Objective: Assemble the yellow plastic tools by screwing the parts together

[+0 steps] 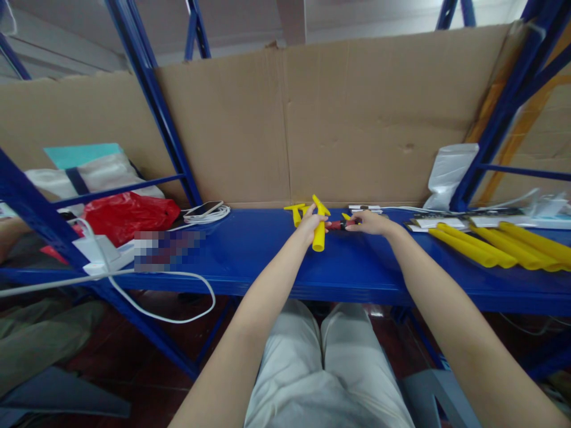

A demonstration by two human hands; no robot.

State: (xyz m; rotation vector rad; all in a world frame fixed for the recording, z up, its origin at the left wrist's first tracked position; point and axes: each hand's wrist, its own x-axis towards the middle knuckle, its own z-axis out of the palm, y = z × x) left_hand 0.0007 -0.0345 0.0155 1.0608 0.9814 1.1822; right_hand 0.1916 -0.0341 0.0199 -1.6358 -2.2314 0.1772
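Over the blue shelf top, my left hand (308, 227) is closed around a yellow T-shaped plastic piece (319, 239), its thick tube end pointing toward me. My right hand (373, 222) is closed on a slim red-and-black tool (336, 225) that lies sideways, its left end close to my left fingers. The tool's exact kind is too small to make out. Just behind my left hand stands another yellow T-shaped piece (296, 214). A small bit of yellow shows by my right fingertips.
Several yellow tubes (468, 246) lie on the right of the blue shelf (250, 255). Cardboard (357, 119) walls off the back. To the left are a coiled white cable (209, 214), a red plastic bag (131, 214) and a white power strip (100, 252). Another person's arm (13, 235) shows far left.
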